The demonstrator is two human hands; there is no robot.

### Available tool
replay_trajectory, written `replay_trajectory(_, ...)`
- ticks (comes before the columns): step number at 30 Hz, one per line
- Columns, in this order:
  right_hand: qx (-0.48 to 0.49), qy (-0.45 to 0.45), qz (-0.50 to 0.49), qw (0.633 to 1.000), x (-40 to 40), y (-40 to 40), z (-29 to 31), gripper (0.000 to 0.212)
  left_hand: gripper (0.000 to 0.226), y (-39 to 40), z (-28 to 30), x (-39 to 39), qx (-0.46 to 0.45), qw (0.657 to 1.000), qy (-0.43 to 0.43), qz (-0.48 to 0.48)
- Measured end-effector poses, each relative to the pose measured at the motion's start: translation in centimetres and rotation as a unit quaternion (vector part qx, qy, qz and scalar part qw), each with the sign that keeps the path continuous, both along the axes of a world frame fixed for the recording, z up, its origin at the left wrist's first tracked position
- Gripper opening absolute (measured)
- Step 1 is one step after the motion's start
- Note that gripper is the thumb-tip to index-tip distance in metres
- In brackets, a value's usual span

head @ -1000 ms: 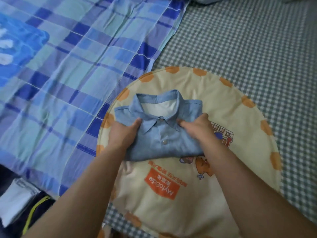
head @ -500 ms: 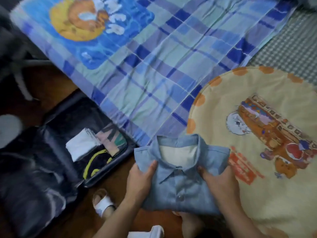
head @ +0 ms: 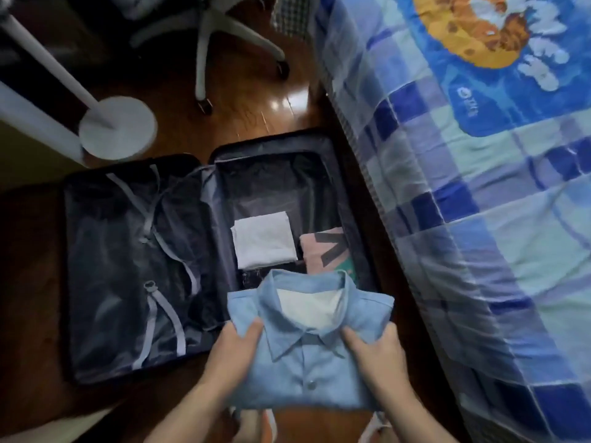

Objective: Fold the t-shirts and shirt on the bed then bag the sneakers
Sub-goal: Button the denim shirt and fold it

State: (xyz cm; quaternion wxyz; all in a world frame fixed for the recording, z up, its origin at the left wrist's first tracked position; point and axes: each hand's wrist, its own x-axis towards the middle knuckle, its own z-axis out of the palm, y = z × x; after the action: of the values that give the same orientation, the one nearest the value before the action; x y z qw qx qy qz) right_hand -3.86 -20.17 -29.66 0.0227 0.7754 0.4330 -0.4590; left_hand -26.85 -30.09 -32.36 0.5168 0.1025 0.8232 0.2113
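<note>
Head view looked down on a folded light-blue collared shirt (head: 311,343) held in the air by both hands, above the near end of an open dark suitcase (head: 220,251) lying on a wooden floor (head: 256,100). The left hand (head: 232,358) gripped the shirt's left edge, its thumb curled over the top beside the collar and its other fingers hidden beneath the cloth. The right hand (head: 379,356) gripped the right edge in the same way, thumb on top near the collar point, the remaining fingers out of sight underneath. Just beyond the fingertips, in the suitcase's right half, lay a folded white t-shirt (head: 263,239) and, beside it to the right, a folded pink garment with a dark print (head: 326,251), its near part covered by the shirt. The left half of the suitcase showed grey straps (head: 160,311) across a dark lining. To the right of the right hand ran the bed (head: 479,219) under a blue checked cover. Farther off stood a white round stand base (head: 118,127) and the legs of a swivel chair (head: 208,43).
</note>
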Motion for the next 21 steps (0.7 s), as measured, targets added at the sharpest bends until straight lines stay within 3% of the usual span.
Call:
replay_trajectory(3, 0.03, 0.017, 0.05, 0.998, -5.2, 4.4, -4.4, 0.061, 0.075, 1.3, -6.2, -4.2, 0.008, 0.999, -0.009, 0.049)
replay_trajectory(9, 0.096, 0.047, 0.073, 0.992, -10.6, 13.5, -14.1, 0.059, 0.068, 11.1, -13.7, -9.2, 0.061, 0.996, 0.005, 0.069)
replay_trajectory(13, 0.235, 0.125, 0.009, 0.964, -15.1, 22.5, -20.5, 0.06, 0.042, 23.1, -18.8, -14.2, 0.213, 0.97, 0.101, 0.056)
replay_trajectory(16, 0.342, 0.171, -0.056, 0.922, -18.6, 28.2, -26.9, 0.065, 0.043, 32.0, -23.0, -17.9, 0.34, 0.925, 0.163, 0.048)
replay_trajectory(19, 0.365, 0.184, -0.071, 0.91, -20.5, 30.6, -35.0, 0.074, 0.045, 36.7, -31.0, -20.5, 0.325, 0.931, 0.165, 0.007)
replay_trajectory(21, 0.293, 0.145, -0.062, 0.943, -20.4, 30.7, -40.7, 0.071, 0.046, 37.0, -36.9, -21.2, 0.238, 0.96, 0.142, -0.034)
